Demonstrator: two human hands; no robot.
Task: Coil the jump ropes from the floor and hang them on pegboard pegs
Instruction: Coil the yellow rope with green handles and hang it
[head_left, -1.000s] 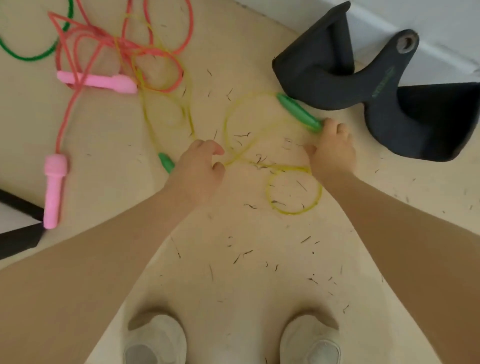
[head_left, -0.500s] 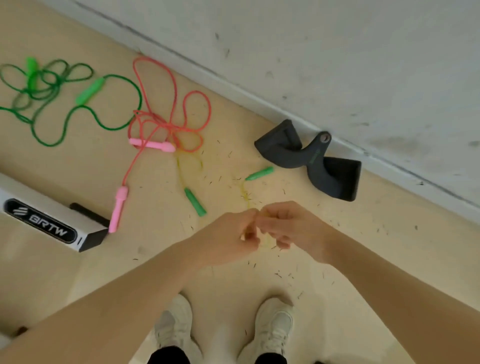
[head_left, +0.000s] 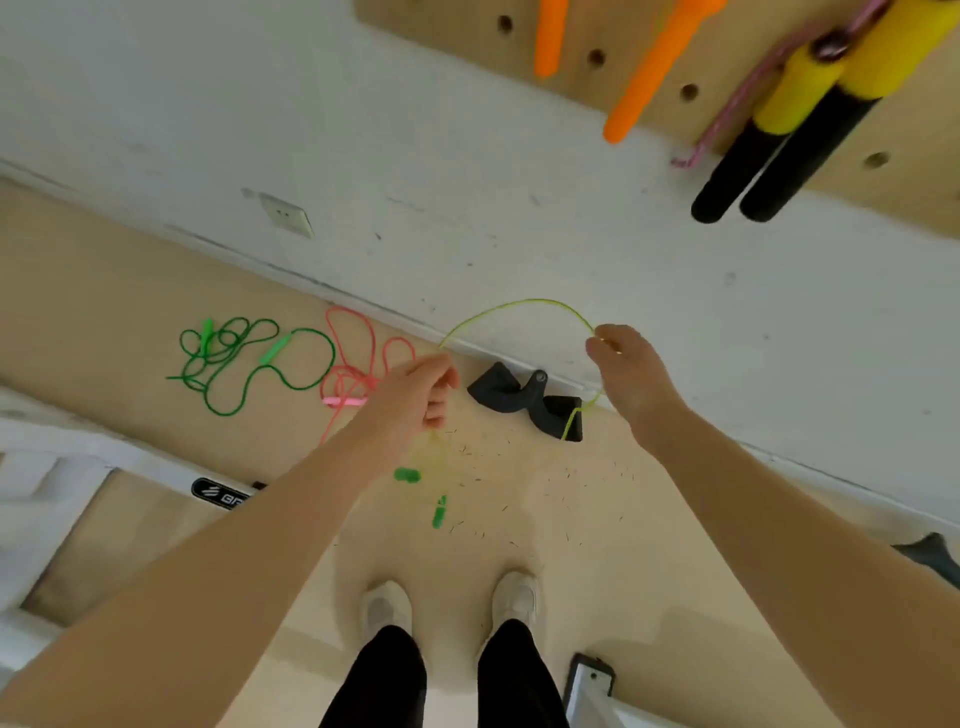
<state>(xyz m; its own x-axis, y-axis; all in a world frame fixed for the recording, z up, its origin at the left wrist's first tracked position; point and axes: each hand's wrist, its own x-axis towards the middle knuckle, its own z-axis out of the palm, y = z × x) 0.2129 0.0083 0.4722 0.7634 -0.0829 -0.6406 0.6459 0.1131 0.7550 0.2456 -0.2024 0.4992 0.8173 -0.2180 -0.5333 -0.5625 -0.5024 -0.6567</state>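
— Up by the wall: what hangs between the hands?

— Yellow jump rope (head_left: 524, 306), bent in an arch. Left hand (head_left: 415, 395) pinching one end of the arch, fingers curled round it. Right hand (head_left: 631, 376) pinching the other end between thumb and finger. Hands well apart.

— And the rest of that rope?

— Dangling down below both hands. Two green handles (head_left: 439, 512) swinging under the left hand, blurry, above the floor (head_left: 597, 519).

— Down on the floor?

— Green jump rope (head_left: 244, 364) in a messy heap by the wall. Pink jump rope (head_left: 358, 364) just beside it, also loose. Black curved thing (head_left: 524, 400) at the foot of the wall. White shoes (head_left: 514, 597) at the bottom.

— Up top?

— Pegboard (head_left: 691, 93) with round holes. Orange handles (head_left: 649, 67) hanging there, and yellow-and-black handles (head_left: 789, 124) near them.
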